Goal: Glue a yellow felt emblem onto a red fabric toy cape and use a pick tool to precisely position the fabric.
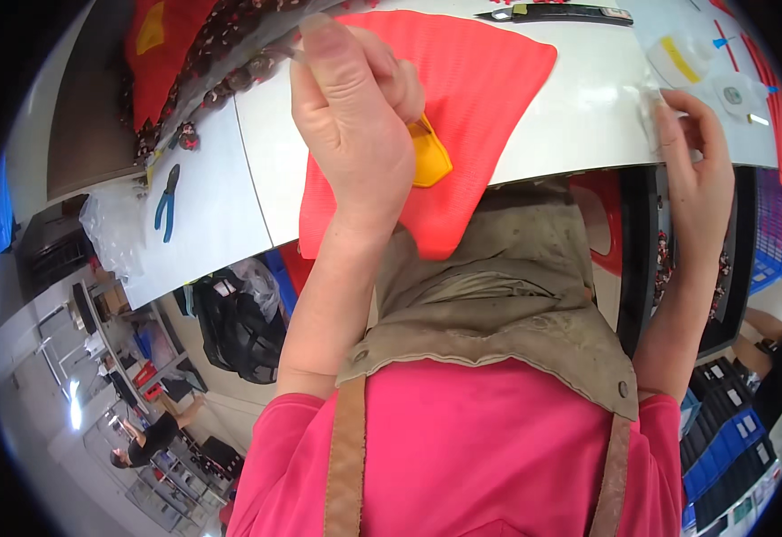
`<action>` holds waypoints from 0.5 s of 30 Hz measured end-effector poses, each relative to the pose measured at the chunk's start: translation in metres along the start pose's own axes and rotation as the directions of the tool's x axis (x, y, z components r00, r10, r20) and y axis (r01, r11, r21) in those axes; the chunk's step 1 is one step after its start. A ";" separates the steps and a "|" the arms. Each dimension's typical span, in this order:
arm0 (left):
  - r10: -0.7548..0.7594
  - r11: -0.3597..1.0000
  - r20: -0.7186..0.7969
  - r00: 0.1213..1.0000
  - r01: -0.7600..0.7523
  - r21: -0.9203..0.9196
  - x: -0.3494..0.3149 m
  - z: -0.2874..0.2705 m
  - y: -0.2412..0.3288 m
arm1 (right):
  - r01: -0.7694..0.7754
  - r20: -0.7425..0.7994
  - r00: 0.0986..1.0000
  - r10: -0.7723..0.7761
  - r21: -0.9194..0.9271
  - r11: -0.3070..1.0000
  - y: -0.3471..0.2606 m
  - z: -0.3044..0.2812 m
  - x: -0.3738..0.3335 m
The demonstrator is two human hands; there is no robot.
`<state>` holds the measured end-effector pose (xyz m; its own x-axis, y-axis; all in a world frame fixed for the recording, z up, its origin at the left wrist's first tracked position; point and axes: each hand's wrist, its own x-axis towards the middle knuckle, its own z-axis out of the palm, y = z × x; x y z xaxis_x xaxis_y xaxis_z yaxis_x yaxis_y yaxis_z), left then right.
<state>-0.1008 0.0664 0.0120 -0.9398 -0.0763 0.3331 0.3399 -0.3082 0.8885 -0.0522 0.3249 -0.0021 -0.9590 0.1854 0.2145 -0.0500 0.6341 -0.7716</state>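
My left hand [355, 107] is raised over a red ribbed sheet [498, 80], its fingers closed in a pinch. Whatever it pinches, if anything, is too small or hidden to make out. The sheet lies on the white table and hangs over its front edge towards my lap. On it, partly behind my left wrist, is a yellow piece [433, 161]. At the right of the table, my right hand [693, 139] has its fingers curled together beside a faint clear edge, perhaps plastic film. What sits between those fingers cannot be made out.
Blue-handled pliers [166, 206] and a small dark-and-red figure [187, 139] lie on the left. A box cutter [556, 13] lies at the far edge. Many similar small figures [239, 76] pile up under clear plastic. A blue basket [769, 233] stands low right.
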 end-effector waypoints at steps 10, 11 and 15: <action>-0.009 1.000 -0.021 1.000 0.009 -0.002 0.000 -0.001 -0.002 | 0.187 -0.274 0.954 -0.121 0.229 0.955 0.010 0.007 0.005; -0.008 1.000 -0.025 1.000 0.008 0.000 0.001 -0.002 -0.003 | 0.219 -0.295 0.944 -0.150 0.217 0.951 0.007 0.008 0.004; 0.020 1.000 -0.014 1.000 -0.020 0.016 0.000 -0.001 -0.003 | 0.225 -0.334 0.931 -0.148 0.207 0.952 -0.002 0.010 -0.004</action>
<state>-0.1019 0.0663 0.0087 -0.9332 -0.0955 0.3464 0.3589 -0.2910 0.8868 -0.0512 0.3155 -0.0076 -0.7922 0.3298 0.5135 -0.3214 0.4899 -0.8104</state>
